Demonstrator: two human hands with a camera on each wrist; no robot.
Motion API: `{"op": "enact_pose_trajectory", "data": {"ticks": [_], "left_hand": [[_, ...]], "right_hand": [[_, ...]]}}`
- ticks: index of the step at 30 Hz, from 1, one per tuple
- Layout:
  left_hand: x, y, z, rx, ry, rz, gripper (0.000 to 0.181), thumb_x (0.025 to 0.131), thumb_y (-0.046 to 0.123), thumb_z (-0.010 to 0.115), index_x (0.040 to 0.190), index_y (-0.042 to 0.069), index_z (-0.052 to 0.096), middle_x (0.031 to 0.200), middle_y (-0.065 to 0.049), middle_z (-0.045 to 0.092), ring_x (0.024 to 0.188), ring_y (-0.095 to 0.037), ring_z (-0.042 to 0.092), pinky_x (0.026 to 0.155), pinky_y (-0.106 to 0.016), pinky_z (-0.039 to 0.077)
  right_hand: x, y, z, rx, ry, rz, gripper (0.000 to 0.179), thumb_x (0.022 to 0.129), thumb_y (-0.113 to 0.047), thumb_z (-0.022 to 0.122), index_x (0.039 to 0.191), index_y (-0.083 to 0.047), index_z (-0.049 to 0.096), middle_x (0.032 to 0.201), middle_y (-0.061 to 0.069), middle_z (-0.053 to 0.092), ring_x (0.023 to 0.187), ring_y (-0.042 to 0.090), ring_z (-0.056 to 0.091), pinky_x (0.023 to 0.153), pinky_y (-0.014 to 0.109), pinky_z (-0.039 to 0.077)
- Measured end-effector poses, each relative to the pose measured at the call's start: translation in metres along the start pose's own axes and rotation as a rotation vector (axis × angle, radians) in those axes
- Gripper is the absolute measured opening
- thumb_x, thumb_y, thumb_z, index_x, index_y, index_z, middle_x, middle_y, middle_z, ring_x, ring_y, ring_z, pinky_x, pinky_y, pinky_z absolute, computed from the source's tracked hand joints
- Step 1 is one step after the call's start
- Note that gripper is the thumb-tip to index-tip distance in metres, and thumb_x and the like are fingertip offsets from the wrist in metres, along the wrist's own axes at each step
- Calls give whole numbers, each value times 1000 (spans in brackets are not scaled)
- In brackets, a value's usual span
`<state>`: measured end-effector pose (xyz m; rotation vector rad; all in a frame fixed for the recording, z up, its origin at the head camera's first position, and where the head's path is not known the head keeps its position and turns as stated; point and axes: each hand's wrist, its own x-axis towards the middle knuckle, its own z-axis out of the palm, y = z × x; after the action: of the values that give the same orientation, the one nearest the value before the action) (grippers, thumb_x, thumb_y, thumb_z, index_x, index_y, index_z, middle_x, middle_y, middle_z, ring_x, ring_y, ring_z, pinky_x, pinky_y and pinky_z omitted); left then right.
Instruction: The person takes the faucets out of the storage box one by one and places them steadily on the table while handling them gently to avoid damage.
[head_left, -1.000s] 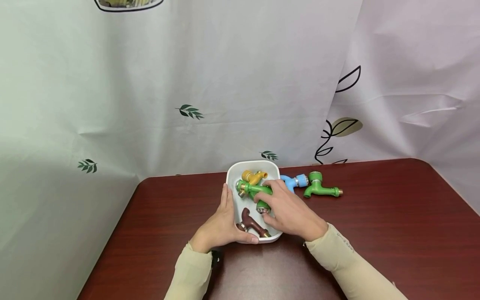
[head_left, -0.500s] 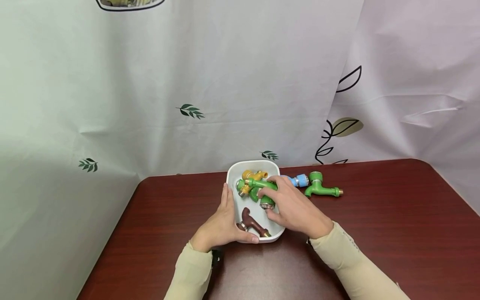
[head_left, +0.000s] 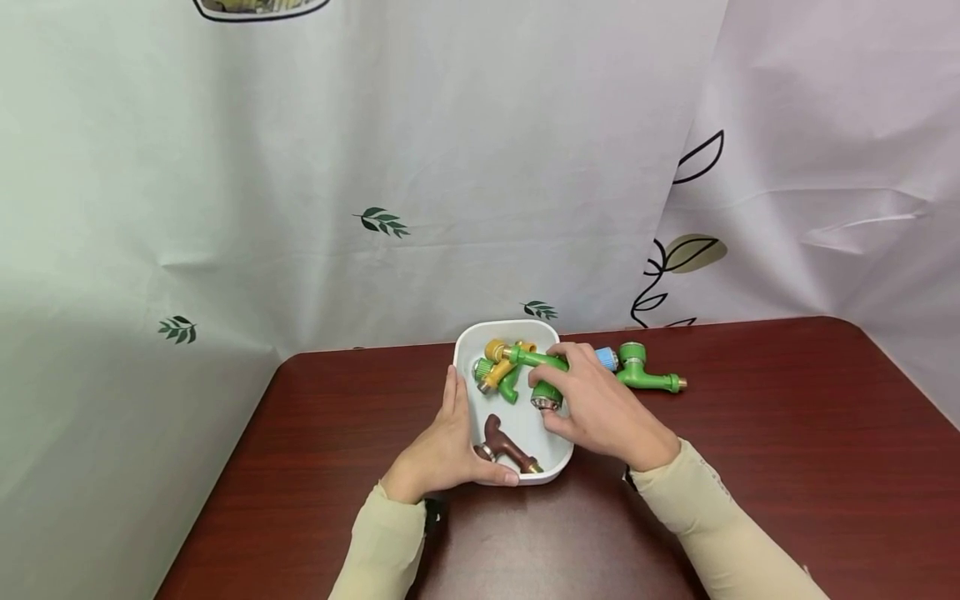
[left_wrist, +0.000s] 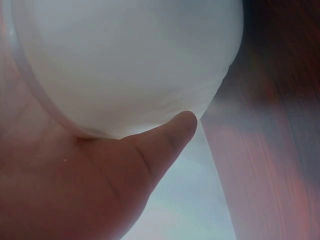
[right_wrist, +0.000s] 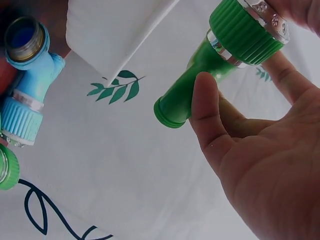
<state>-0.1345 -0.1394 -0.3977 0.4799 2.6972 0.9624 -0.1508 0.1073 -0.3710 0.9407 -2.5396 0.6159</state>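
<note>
My left hand (head_left: pixel 438 450) holds the near left corner of a white tray (head_left: pixel 528 432), fingers straight along its left side and thumb along the front rim. In the left wrist view the thumb (left_wrist: pixel 165 137) lies against the tray's outer wall. My right hand (head_left: pixel 607 408) pinches a green faucet (head_left: pixel 547 393) over the tray's right side; the right wrist view shows fingertips on its body below the ribbed knob. Inside the tray, a yellow faucet (head_left: pixel 498 375) crosses another green faucet (head_left: pixel 509 392). A brown faucet (head_left: pixel 504 443) lies at the tray's near end.
A blue faucet (head_left: pixel 607 359), mostly behind my right hand, lies on the dark red table (head_left: pixel 787 450) right of the tray. Beside it is another green faucet (head_left: pixel 647 380). A white patterned curtain (head_left: pixel 450 167) hangs close behind the table's far edge.
My right hand has lifted the green faucet off the others and carried it right, uncovering the yellow and green faucets and covering more of the blue one. The left hand and tray stay put.
</note>
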Motion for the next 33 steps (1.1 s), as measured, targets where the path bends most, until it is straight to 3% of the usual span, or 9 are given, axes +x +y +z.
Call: {"op": "enact_pose_trajectory", "data": {"ticks": [17, 23, 33], "left_hand": [[1, 0, -1, 20, -19, -9, 155, 62, 56, 93, 157, 1, -18, 162, -13, -30, 152, -33, -7, 115, -47, 30], [0, 1, -1, 8, -9, -1, 156, 61, 55, 93, 157, 1, -17, 162, -16, -29, 151, -39, -2, 114, -50, 31], [0, 1, -2, -9, -23, -28, 156, 60, 56, 93, 157, 4, -18, 162, -10, -30, 152, -38, -2, 115, -49, 30]], "right_hand": [[-4, 8, -5, 3, -44, 55, 29, 74, -13, 74, 103, -15, 69, 117, 18, 63, 108, 37, 53, 92, 49, 44], [-4, 10, -10, -4, -46, 101, 30, 73, -15, 77, 102, -17, 69, 119, 19, 62, 112, 40, 52, 90, 51, 47], [-9, 17, -19, 3, -36, 129, 28, 75, -16, 75, 103, -17, 68, 116, 18, 62, 107, 39, 54, 89, 52, 40]]}}
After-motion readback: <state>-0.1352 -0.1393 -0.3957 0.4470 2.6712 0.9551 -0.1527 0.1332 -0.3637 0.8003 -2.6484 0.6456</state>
